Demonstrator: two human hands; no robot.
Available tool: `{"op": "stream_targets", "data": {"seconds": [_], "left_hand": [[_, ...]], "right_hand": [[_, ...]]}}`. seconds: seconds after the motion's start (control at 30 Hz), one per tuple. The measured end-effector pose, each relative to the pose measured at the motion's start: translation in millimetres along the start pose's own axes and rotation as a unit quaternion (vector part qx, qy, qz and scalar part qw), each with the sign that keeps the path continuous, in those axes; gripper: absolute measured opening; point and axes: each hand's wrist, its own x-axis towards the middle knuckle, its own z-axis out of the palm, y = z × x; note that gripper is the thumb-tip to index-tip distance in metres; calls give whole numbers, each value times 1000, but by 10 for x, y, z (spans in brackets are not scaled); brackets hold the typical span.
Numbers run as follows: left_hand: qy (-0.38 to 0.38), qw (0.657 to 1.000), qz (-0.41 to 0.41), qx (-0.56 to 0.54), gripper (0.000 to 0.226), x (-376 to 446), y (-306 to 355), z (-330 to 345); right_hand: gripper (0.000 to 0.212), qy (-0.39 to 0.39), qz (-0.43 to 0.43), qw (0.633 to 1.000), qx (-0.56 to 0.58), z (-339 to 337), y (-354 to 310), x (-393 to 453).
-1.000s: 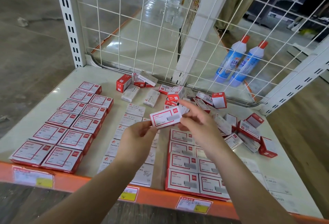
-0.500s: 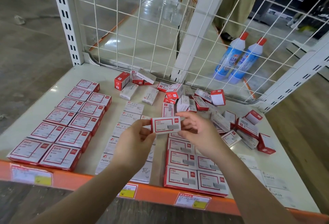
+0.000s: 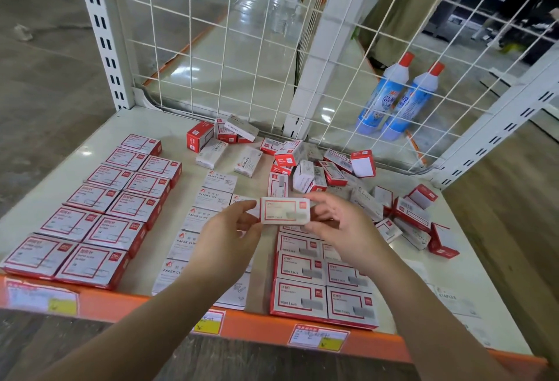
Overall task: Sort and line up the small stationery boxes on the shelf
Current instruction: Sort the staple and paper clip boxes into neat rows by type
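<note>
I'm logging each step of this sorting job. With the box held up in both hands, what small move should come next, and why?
Probably lower the held box onto the far end of the red-framed staple rows just beneath it. Its print matches those boxes, and the left hand and right hand already pinch its ends level above them.

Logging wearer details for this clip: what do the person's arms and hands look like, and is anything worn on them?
Both forearms are bare up to the frame's lower edge, with no sleeve in view. The left hand and the right hand wear no gloves, and no ring, watch or bracelet shows on the fingers or wrists. The fingernails look short and unpainted.
</note>
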Motion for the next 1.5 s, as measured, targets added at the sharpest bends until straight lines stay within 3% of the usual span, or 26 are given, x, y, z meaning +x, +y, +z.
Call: {"op": "stream_targets", "data": {"seconds": [0.2,0.53,1.3,1.5], "left_hand": [[-14,995,40,92,40,-28,83,125],[-123,955,104,248,39,-33,147,376],[-143,934,96,312,29,212,133,525],[-149,925,84,339,40,260,132,581]], "right_hand": [[40,38,44,998,-14,-137,136,-48],[38,55,74,994,-59,-204,264,69],[35,-26,100,989,-110,16,294,495],[39,-24,109,989,-99,8,368,490]]}}
